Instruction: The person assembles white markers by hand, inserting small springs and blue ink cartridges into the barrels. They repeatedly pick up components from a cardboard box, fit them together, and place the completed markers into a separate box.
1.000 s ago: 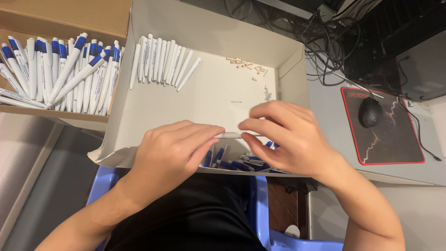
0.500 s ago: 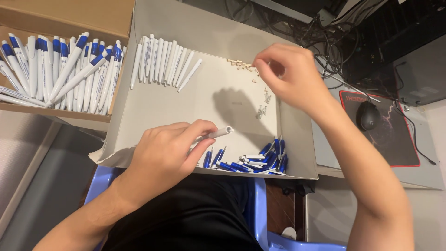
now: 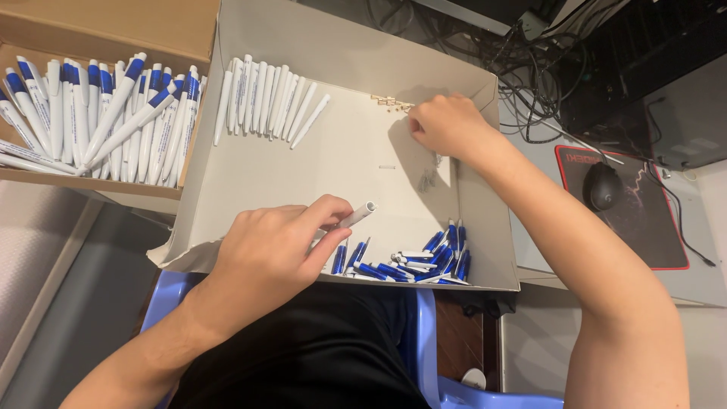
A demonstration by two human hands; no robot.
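My left hand (image 3: pixel 276 254) grips a white pen barrel (image 3: pixel 357 215) whose open end points right, over the near part of a shallow grey cardboard tray (image 3: pixel 250 170). My right hand (image 3: pixel 443 125) reaches to the tray's far right corner, fingers closed over a small pile of tiny springs (image 3: pixel 388 102); whether it holds one I cannot tell. A row of white pen barrels (image 3: pixel 269 106) lies at the tray's far left. Blue pen clips and caps (image 3: pixel 424 261) are heaped at the near right.
A brown box of finished white-and-blue pens (image 3: pixel 98 113) stands at the left. A black mouse (image 3: pixel 603 185) on a black red-edged pad (image 3: pixel 644 220) lies to the right, with tangled cables (image 3: pixel 530 68) behind. A blue plastic stool (image 3: pixel 428 341) is below.
A second ago both hands met over the barrel at the tray's near edge. My right hand has since moved up to the springs in the far right corner; my left keeps the barrel.
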